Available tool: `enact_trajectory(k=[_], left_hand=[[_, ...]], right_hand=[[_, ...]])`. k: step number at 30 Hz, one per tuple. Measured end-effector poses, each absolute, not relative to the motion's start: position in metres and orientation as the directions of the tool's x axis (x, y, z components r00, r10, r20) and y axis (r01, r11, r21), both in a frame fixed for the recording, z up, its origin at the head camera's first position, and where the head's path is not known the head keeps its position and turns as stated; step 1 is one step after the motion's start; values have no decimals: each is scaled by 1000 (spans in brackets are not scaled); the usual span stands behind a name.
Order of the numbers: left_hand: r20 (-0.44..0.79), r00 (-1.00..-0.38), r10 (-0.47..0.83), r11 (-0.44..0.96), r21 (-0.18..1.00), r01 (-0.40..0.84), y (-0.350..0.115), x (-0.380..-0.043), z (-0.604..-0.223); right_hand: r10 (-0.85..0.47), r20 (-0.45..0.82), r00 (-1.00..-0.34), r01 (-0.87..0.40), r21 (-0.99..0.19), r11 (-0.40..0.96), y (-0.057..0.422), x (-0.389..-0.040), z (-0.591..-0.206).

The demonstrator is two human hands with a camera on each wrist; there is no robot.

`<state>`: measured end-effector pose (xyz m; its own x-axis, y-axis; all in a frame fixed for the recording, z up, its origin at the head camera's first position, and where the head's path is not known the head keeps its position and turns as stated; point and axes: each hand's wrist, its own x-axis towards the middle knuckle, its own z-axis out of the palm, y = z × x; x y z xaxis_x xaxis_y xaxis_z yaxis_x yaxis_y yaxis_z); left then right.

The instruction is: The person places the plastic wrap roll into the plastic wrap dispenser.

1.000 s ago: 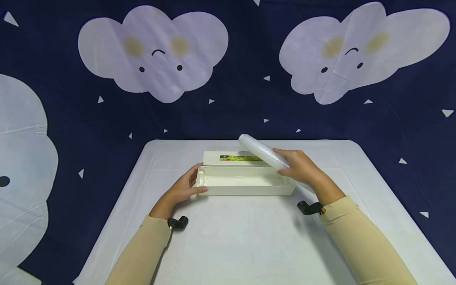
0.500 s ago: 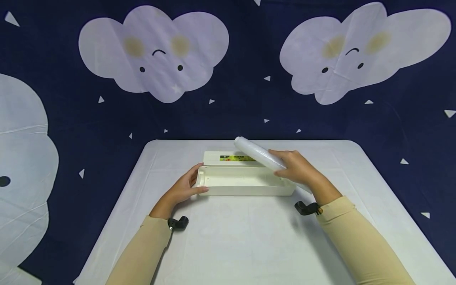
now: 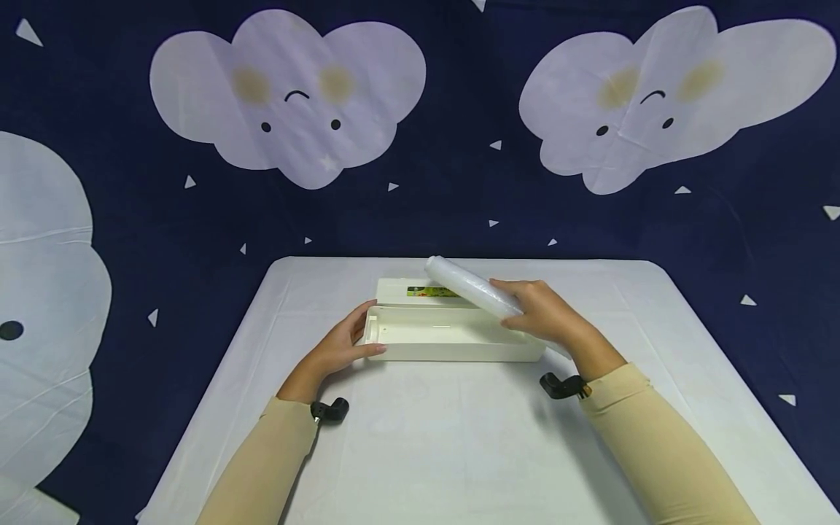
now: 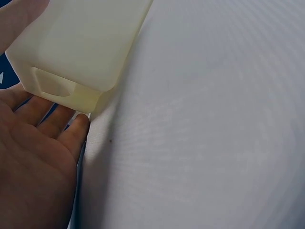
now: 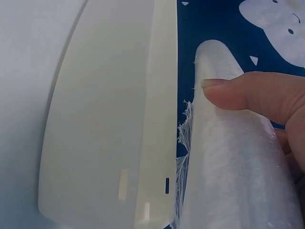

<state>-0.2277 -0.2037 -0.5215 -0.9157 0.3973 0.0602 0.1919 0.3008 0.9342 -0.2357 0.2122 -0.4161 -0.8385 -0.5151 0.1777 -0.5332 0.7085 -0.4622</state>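
A long white plastic box (image 3: 459,353) sits with its open side up on the table, its lid (image 3: 391,292) folded back behind it. My left hand (image 3: 336,348) holds the box's left end, thumb at the front wall and fingers around the end and back. In the left wrist view, the fingers lie against the slotted end of the box (image 4: 76,43). My right hand (image 3: 550,318) grips a roll of cling film (image 3: 462,283), tilted above the box's right part with its far end raised. A ragged loose film edge (image 5: 186,129) hangs off the roll in the right wrist view.
A yellow-green label (image 3: 428,292) shows on the lid, partly covered by the roll. White cloth covers the table (image 3: 446,452). Behind it hangs a dark blue curtain (image 3: 433,219) with cloud prints. Each wrist wears a small black camera (image 3: 331,411).
My right hand has brought the cling film roll left and slightly down over the box. The left hand and the box have stayed in place.
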Motion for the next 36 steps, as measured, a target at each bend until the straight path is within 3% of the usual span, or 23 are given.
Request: enact_trajectory(k=[36], left_hand=[[48, -913, 406, 295, 938, 181, -205, -225, -519]], right_hand=[[-571, 212, -793, -593, -486, 642, 200, -237, -419]])
